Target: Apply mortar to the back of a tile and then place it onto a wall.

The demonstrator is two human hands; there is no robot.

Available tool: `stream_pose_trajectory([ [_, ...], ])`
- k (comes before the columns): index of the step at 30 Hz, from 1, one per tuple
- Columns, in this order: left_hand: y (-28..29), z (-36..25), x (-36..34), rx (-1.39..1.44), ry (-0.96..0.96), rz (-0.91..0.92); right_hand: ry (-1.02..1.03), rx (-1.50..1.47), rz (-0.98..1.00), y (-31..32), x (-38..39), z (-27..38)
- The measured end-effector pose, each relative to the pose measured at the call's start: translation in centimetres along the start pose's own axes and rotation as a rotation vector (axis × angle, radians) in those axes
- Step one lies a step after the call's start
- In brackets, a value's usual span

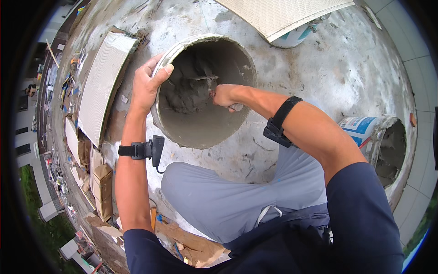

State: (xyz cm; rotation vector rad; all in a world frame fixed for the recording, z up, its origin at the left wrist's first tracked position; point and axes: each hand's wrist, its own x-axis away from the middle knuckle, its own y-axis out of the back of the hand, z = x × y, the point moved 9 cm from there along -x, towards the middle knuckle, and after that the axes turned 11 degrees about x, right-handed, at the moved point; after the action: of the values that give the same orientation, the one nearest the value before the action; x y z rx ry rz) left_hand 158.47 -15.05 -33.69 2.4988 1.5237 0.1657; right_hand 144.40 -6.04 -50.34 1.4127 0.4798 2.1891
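A large bucket (218, 131) sits on the floor in front of the person, its open mouth facing up toward them, with grey paste (182, 93) inside, heaped against the far left part of the wall. The right hand (226, 96) reaches into the mouth, its grip clenched around the handle of one hand tool (211, 84); the tool's working end is smeared with paste, so its exact shape is hard to tell. The left hand (147, 86) grasps the bucket's left rim, grip closed over the edge, thumb on top and fingers outside.

Each forearm wears one black strap, two in all: the left strap (137, 150) and the right strap (275, 128). Three buckets show in total: this one, a second bucket (296, 37) partly under a pale tile (287, 16), and a paste-smeared third bucket (358, 129) beside the right arm. Another large tile (104, 86) lies at the left on the grey floor (296, 77).
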Motion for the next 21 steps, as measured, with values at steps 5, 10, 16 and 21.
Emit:
stream_pose_trajectory([
  [5, 0.9, 0.3, -0.2, 0.157, 0.035, -0.042, -0.113, -0.051, -0.315, 5.3, 2.5, -0.7],
  [10, -0.7, -0.6, -0.9, 0.088, -0.021, 0.004, -0.231, -0.06, -0.274, 4.9, -2.2, -0.2],
  [16, -0.2, 0.1, -1.1, -0.057, -0.045, 0.026, -0.07, -0.023, -0.021, -0.1, -3.4, -1.0],
  [21, 0.3, 0.0, -1.1, 0.164, 0.026, -0.02, -0.051, -0.323, -0.16, 6.3, 0.7, 2.7],
])
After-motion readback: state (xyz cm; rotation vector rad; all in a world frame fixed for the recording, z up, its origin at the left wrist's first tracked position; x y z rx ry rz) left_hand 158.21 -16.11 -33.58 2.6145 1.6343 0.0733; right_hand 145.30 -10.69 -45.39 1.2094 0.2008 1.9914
